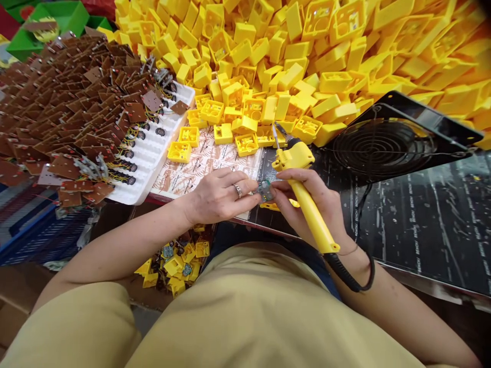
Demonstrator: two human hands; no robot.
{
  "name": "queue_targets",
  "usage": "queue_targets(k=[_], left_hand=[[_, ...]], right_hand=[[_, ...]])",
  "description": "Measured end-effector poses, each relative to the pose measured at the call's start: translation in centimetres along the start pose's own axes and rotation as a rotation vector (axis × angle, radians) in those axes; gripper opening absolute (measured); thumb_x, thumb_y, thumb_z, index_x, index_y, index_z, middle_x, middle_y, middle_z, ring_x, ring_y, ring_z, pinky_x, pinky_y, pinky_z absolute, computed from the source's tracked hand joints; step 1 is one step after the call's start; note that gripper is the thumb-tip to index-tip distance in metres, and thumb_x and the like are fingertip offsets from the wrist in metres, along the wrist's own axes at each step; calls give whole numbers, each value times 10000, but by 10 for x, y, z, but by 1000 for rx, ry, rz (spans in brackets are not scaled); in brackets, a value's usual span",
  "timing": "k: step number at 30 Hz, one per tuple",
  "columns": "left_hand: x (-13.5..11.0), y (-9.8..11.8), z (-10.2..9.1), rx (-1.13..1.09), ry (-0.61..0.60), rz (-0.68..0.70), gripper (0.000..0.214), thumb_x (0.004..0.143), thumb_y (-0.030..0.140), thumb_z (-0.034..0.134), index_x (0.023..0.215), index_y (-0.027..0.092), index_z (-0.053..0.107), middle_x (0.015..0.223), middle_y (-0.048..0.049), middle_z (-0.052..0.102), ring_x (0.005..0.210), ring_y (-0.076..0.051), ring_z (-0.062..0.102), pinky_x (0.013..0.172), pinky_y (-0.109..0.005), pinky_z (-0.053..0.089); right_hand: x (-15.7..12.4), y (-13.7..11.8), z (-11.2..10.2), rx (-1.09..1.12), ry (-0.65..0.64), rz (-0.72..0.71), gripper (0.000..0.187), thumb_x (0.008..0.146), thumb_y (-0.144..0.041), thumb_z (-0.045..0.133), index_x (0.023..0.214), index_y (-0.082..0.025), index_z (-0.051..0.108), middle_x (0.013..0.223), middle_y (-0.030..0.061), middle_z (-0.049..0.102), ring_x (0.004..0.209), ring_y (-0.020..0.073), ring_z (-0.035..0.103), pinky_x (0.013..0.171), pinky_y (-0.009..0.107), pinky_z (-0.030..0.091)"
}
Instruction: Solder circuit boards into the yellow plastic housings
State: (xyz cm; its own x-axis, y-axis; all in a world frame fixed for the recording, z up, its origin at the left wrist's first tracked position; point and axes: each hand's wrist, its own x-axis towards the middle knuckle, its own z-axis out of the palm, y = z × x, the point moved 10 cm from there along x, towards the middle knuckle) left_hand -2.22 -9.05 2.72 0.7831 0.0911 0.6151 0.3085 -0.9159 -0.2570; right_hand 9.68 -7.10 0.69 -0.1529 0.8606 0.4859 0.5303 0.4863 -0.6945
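Observation:
A small grey-green plastic part (pixel 264 190) sits pinched in the fingertips of my left hand (pixel 219 197), which wears a ring. My right hand (pixel 326 200) is closed around a yellow soldering gun (pixel 311 212), its metal tip pointing away from me. Thumb and fingertip of that same hand also touch the grey-green part from the right. Just under my fingers a yellow plastic piece (pixel 282 205) lies at the table's near edge, partly hidden. Several open yellow housings (pixel 179 152) stand beyond my left hand on the patterned sheet (pixel 172 176).
A large heap of yellow housings (pixel 245 48) fills the back. To the left, brown circuit boards (pixel 69 102) with wires are piled over a white foam tray (pixel 149 158). A black fan (pixel 383 145) leans at the right. Yellow parts (pixel 178 266) lie below the table edge.

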Motion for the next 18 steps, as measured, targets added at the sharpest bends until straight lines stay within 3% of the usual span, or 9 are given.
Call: queue_targets(k=[6,9,11,13,15,18], left_hand=[[5,-1,8,-143,-85,-21,135,951,169,532,891,206,648,1057,-17,729,995,-148,643,942,-325,487],[0,-27,19,-536,-68,-372,109,948,198,531,892,207,625,1063,-42,730,1055,-159,647,974,-345,496],[-15,-46,39,-879,-67,-721,102,936,248,550,877,185,604,974,-65,737,987,-168,677,898,-331,538],[-30,-51,62,-1160,-123,-992,127,907,287,574,854,172,582,851,-55,731,837,-157,696,771,-294,558],[-35,-48,75,-1270,-229,-1115,132,864,293,600,830,165,585,767,-32,711,711,-138,674,672,-262,537],[-29,-49,75,-1067,-380,-1071,94,825,244,614,804,157,643,737,-17,700,677,-129,645,647,-249,497]], right_hand=[[-3,-8,-1,-96,-9,-81,254,879,-150,628,1094,-234,523,917,-15,699,757,105,701,640,145,541],[-9,-14,-1,-161,0,-136,253,901,-141,612,1114,-232,509,896,-22,695,720,90,685,643,152,526],[-14,-17,-1,-221,-14,-186,259,909,-156,625,1129,-232,510,859,-26,694,687,91,671,641,175,514],[-18,-17,-1,-293,-47,-237,305,891,-227,680,1151,-227,520,876,-2,700,729,130,678,704,244,519],[-20,-12,-1,-355,-103,-281,393,865,-347,719,1179,-217,522,966,50,705,853,195,688,835,348,510],[-21,-2,2,-394,-198,-334,363,908,-350,665,1194,-195,504,1043,79,698,920,203,680,951,411,464]])
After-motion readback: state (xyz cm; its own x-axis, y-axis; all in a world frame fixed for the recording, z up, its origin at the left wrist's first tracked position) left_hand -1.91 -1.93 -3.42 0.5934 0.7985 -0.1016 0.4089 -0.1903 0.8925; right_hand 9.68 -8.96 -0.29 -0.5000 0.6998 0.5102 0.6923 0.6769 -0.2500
